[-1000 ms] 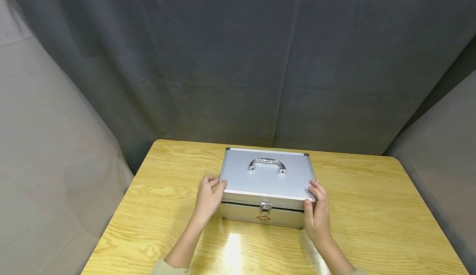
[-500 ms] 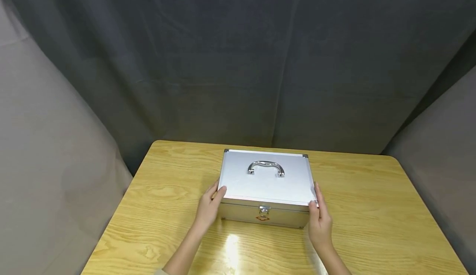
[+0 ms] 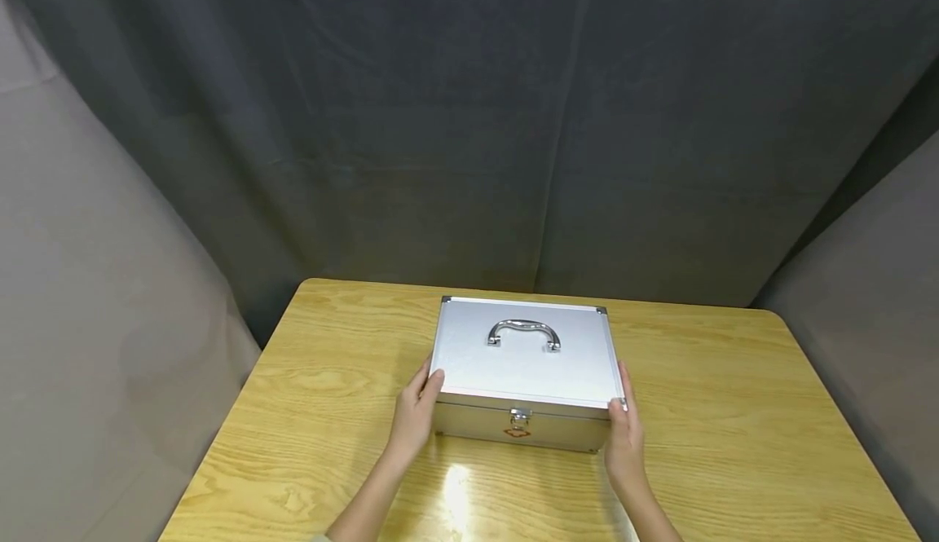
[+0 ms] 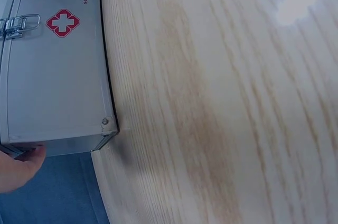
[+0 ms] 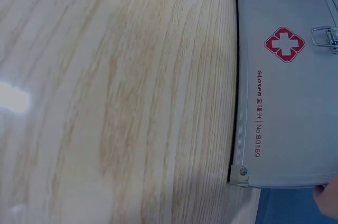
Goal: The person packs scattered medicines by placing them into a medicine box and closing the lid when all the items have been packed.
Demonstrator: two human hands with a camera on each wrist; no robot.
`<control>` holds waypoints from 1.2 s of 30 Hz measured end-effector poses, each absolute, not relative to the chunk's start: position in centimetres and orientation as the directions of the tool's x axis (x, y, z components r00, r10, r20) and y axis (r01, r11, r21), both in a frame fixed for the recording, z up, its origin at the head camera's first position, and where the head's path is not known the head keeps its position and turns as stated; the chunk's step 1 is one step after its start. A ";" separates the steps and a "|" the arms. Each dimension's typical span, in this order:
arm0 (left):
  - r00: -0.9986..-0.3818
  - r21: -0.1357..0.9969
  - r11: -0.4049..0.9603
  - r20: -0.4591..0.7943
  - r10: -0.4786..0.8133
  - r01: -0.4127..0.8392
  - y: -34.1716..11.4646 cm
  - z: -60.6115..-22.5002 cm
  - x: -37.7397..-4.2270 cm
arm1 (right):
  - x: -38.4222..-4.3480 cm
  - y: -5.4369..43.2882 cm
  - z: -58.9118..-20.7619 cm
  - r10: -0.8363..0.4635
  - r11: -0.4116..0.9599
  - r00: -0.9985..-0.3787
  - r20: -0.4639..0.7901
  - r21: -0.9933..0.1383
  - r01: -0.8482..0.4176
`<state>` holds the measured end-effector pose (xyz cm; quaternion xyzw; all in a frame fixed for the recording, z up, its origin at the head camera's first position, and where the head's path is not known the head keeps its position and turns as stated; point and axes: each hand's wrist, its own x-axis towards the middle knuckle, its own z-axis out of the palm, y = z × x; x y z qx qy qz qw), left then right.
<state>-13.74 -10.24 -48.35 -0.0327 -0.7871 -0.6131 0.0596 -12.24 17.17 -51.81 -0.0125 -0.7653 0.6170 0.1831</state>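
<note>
A silver metal first-aid box (image 3: 524, 371) stands on the table with its lid down. Its chrome carrying handle (image 3: 524, 328) is on top. On the front are a metal latch (image 3: 520, 417) and a red emblem with a white cross (image 5: 285, 44). My left hand (image 3: 413, 416) holds the left side near the front corner, thumb by the lid edge. The right hand (image 3: 625, 444) holds the opposite side, its thumb at the front right corner and its fingers along the side. In both wrist views only small parts of the hands show.
The box rests on a wood-grain table (image 3: 330, 379), toward its back edge. Dark grey cloth (image 3: 440, 118) hangs behind the table. Lighter cloth (image 3: 110, 322) hangs at the left, with more at the right.
A dark gap under the lid's front edge has closed as the lid came down. Both hands remain at the sides; the right fingers moved from the lid's top to the side.
</note>
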 end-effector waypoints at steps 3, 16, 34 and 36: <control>-0.991 0.961 0.247 0.129 -0.022 0.120 -9.9 -47.2 -13.3 | -12.3 17.4 -52.2 0.251 0.232 -0.927 0.277 -0.947 -0.220; -0.980 0.932 0.317 0.195 -0.034 0.174 -10.2 -50.9 -14.9 | -12.2 18.5 -51.5 0.194 0.284 -0.952 0.238 -0.942 -0.178; -0.994 0.837 0.542 0.029 0.103 0.081 -12.8 -45.9 -16.7 | -13.9 24.0 -44.2 -0.198 0.629 -0.974 0.110 -0.748 -0.212; -0.993 0.780 0.615 0.080 0.089 0.118 -13.0 -44.9 -17.5 | -14.8 24.6 -42.7 -0.196 0.667 -0.969 0.151 -0.704 -0.245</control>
